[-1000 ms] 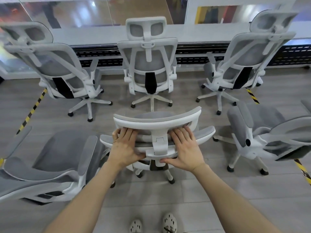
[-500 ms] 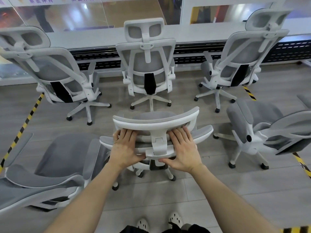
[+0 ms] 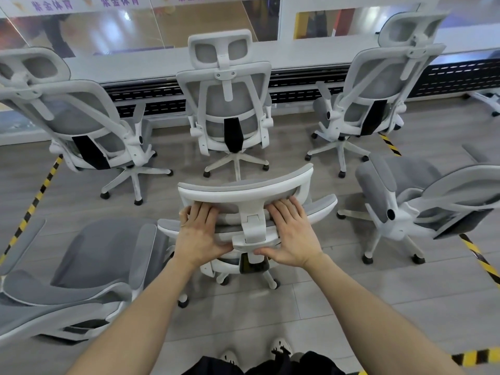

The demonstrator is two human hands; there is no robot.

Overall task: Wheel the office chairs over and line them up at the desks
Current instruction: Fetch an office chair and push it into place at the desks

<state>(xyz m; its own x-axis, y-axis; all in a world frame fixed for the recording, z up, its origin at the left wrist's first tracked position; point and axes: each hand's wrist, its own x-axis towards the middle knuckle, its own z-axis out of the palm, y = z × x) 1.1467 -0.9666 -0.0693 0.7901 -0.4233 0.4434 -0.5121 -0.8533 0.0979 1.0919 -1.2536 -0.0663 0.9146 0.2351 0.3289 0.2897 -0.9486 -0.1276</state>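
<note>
A person stands on a grey plank floor [image 3: 243, 315], looking down over both bare forearms at a white-framed, grey-mesh office chair [image 3: 247, 201]. The left hand [image 3: 198, 234] and right hand [image 3: 290, 234] lie flat on the back of its headrest, one on each side of the centre post. Fingers are spread and thumbs are tucked under the lower edge, so each grip is a loose, open-palmed hold, not a closed fist.

This chair sits mid-floor, well apart from the long white counter [image 3: 167, 60] under the windows. 3 matching chairs already face that counter: the left chair [image 3: 81, 115], the middle chair [image 3: 230, 104] and the right chair [image 3: 378, 93]. 2 more stand loose close by, one near left [image 3: 89, 255] and one near right [image 3: 422, 201].

The middle chair stands directly ahead, so a straight push would likely ram its wheeled base. The 2 loose chairs crowd both sides, and castors or armrests could snag on a turn. Pushing high on the headrest with open palms gives little steering control, so the chair may swivel or tip forward. Yellow-and-black floor tape [image 3: 35, 201] could catch a castor. The person's shoes [image 3: 281, 347] sit near the rear castors.
</note>
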